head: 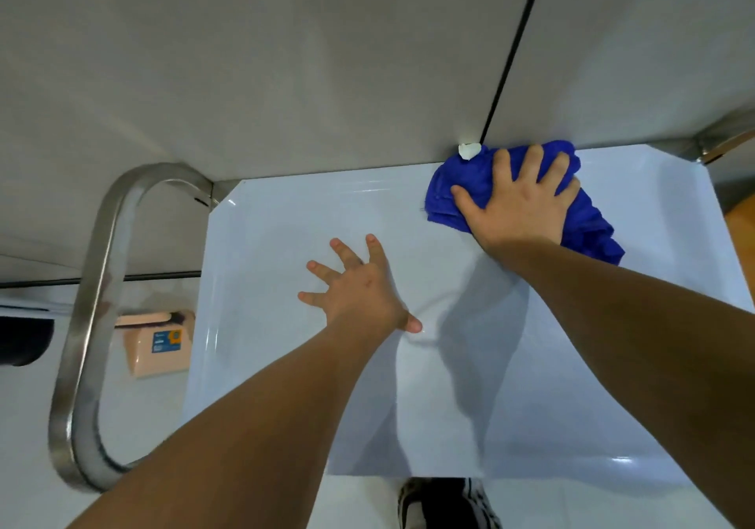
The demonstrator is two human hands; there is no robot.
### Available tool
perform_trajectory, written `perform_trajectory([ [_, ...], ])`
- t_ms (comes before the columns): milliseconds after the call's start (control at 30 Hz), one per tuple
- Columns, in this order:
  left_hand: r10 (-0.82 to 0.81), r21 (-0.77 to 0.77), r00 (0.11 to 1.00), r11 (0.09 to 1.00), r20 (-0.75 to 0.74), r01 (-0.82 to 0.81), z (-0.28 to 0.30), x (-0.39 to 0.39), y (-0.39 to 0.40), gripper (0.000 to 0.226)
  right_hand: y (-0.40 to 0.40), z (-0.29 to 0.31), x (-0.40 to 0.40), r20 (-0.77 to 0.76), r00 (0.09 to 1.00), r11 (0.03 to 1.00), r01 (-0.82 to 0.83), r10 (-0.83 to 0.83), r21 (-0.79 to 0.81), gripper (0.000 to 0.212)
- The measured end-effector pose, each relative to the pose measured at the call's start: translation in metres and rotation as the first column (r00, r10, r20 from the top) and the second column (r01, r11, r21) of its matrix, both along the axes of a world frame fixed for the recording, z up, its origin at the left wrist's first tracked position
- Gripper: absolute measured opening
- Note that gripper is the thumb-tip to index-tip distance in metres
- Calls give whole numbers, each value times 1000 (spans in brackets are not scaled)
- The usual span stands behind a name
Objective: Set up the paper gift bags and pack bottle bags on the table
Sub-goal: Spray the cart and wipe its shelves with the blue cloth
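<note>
Pale grey wall panels, split by a dark vertical seam, back a glossy white table [286, 242] seen from above, and on that surface both hands are at work. Starting at the fingers: those of the right hand [519, 205] are spread and fairly straight, pressing flat on a crumpled blue cloth [588, 226] at the far right corner of the table, close against the wall and just beside a small white blob [469, 150] at the foot of the seam. The palm covers the middle of the cloth, which bunches out from under it toward the wall and trails toward the table's right edge. The left hand [359, 287] lies further in, near the table's middle, fingers splayed and straight, palm down on the bare surface as if bracing; it holds nothing. Both forearms reach in from the near edge. Outward from there, a curved steel tube [88, 303] loops down at the table's left side, a pink packet [157, 344] with a blue label lies on the floor beyond it, and a dark striped shoe [445, 502] shows below the near edge. No paper gift bags or bottle bags are in view (so which way they lie from either hand cannot be told). By my reading this is a wipe-down ahead of the setting up, so the task proper has hardly begun; with the right hand busy on the cloth, the left is the free one to fetch bags.
</note>
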State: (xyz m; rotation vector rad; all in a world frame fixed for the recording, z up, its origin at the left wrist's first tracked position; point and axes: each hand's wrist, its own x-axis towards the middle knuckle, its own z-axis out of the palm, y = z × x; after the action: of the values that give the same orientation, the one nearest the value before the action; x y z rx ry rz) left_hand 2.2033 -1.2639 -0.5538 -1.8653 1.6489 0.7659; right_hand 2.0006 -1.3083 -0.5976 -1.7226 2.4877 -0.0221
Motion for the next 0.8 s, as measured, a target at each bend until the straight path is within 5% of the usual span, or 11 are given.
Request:
perform_trajectory([
  [333, -2, -36, 1000, 999, 23, 3, 7, 0, 3, 149, 104, 5, 44, 44, 990, 990, -137, 135, 39, 73],
  [600, -228, -89, 974, 970, -9, 227, 14, 23, 10, 138, 229, 13, 108, 18, 1000, 996, -25, 24, 81, 70],
  [800, -394, -184, 919, 905, -22, 384, 26, 47, 11, 97, 291, 22, 181, 96, 994, 991, -59, 47, 122, 74],
])
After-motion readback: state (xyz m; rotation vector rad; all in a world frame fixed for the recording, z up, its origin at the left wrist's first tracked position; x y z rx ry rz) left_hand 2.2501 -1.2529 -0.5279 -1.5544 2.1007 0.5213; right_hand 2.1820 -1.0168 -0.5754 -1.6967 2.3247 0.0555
